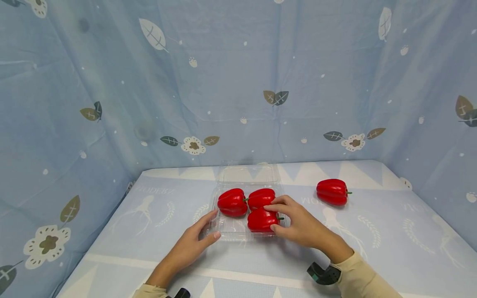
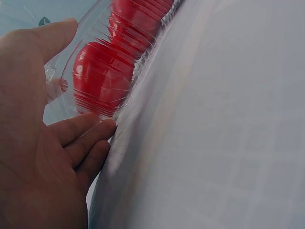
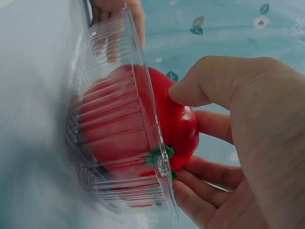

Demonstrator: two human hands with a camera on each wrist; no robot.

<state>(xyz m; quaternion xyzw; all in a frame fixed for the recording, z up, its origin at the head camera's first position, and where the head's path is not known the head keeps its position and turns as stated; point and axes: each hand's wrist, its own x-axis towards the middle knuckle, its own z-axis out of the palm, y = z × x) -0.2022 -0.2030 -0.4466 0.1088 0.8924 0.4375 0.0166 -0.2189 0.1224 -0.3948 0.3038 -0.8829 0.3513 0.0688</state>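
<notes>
A clear plastic clamshell container (image 1: 230, 227) lies with its lid folded back and holds several red bell peppers. My right hand (image 1: 303, 225) grips the front-right bell pepper (image 1: 259, 221) between thumb and fingers. In the right wrist view that pepper (image 3: 176, 119) is partly inside the container, its green stem by the rim. At the container's left side is my left hand (image 1: 190, 244), its fingers extended and its fingertips at the wall. Two more peppers sit behind the held one: a left pepper (image 1: 232, 203) and a back-right pepper (image 1: 261, 198), the latter partly covered by my right fingers.
Another red bell pepper (image 1: 331, 192) lies on the tablecloth to the right of the container. The transparent lid (image 1: 247, 174) extends toward the back edge of the table. Blue patterned fabric (image 1: 238, 82) hangs behind and at both sides.
</notes>
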